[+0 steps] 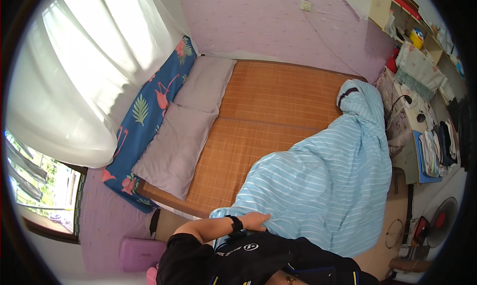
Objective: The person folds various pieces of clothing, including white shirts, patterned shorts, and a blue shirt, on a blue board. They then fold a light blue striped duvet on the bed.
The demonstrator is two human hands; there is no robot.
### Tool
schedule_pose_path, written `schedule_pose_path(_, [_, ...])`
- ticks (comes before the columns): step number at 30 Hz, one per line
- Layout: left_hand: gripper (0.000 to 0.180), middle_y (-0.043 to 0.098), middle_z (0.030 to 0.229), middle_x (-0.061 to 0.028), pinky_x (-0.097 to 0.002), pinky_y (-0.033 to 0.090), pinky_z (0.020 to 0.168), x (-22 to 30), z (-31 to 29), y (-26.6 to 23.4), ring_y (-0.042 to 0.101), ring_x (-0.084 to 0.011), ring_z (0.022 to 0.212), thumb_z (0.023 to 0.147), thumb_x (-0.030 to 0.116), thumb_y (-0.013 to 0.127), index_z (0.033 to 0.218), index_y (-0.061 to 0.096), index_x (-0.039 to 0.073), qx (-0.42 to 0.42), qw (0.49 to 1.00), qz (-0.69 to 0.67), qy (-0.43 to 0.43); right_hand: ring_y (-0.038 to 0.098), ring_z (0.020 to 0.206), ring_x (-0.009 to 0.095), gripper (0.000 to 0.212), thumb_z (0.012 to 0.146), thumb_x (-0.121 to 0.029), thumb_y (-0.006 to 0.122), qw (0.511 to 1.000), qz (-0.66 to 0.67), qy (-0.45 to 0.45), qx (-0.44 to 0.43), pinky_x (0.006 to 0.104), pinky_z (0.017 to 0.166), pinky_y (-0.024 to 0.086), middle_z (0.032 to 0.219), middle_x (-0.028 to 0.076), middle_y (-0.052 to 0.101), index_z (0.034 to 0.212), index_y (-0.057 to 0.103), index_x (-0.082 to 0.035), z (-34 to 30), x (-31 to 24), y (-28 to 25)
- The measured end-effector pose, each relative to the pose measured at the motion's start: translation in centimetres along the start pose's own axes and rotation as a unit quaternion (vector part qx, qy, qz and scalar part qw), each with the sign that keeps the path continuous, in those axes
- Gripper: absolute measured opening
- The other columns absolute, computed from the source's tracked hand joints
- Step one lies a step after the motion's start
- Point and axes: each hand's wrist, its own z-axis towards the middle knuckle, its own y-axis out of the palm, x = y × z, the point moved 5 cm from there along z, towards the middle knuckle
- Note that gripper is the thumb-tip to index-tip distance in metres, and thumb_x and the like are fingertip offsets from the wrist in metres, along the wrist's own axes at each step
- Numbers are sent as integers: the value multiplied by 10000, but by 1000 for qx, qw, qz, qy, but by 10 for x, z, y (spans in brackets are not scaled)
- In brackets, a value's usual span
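A light blue quilt (318, 180) with white stripes lies bunched over the right and near side of the bed, its far end folded over with a dark strip showing. My left hand (255, 221), with a black watch (236, 224) on the wrist, is closed on the quilt's near edge, close to my body. The fingertips are partly sunk in the cloth. My right hand does not show; only the black sleeve and shirt on that side are seen. Under the quilt lies a brown bamboo mat (263, 104).
Two greyish pillows (174, 148) lie along the blue flamingo-print headboard cover (141, 111). White curtains (89, 61) hang at the left above a window. At right stand a desk (407, 158) with stacked clothes (437, 148) and a fan (442, 223). A purple plastic box (140, 254) sits at the lower left.
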Motion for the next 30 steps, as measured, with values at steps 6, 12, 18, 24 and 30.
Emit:
schedule_pose_path(6, [512, 582, 892, -226, -453, 438, 720, -15, -4, -4, 554, -393, 847, 741, 287, 575, 1127, 384, 9, 33, 998, -44, -20, 578, 807, 308, 319, 793, -276, 516, 998, -61, 2, 19, 416, 683, 470, 911, 169, 612, 961, 594, -16, 7, -13, -19])
schedule_pose_path(12, [417, 572, 893, -233, -444, 433, 728, -67, -35, -32, 550, -390, 851, 735, 272, 584, 1039, 434, 30, 134, 979, -151, -5, 576, 828, 333, 323, 777, -284, 527, 982, -153, -19, 106, 431, 701, 465, 916, 180, 612, 942, 598, -16, 12, -111, -62])
schedule_pose_path(18, [368, 569, 860, -218, -430, 435, 684, -174, -112, -96, 559, -372, 809, 740, 252, 578, 1022, 448, 55, 255, 933, -256, 5, 575, 849, 357, 327, 761, -293, 539, 934, -159, -274, 165, 445, 719, 459, 921, 192, 612, 924, 601, -16, -76, -445, -7])
schedule_pose_path(24, [216, 491, 768, -45, -277, 414, 609, -335, -292, -180, 461, -116, 713, 708, 62, 590, 894, 490, 18, 568, 762, -288, -119, 573, 870, 381, 332, 746, -301, 551, 784, -58, -617, 30, 460, 737, 453, 926, 204, 612, 905, 604, -16, -443, -865, 218])
schedule_pose_path(30, [241, 570, 762, -108, -298, 435, 666, -412, -443, -202, 539, -170, 718, 660, 56, 578, 873, 493, -19, 742, 573, -258, -233, 293, 1263, 336, 774, 813, -342, 540, 617, 102, -693, -359, 358, 1014, 271, 1372, 243, 261, 1373, 126, -3, -758, -961, 376])
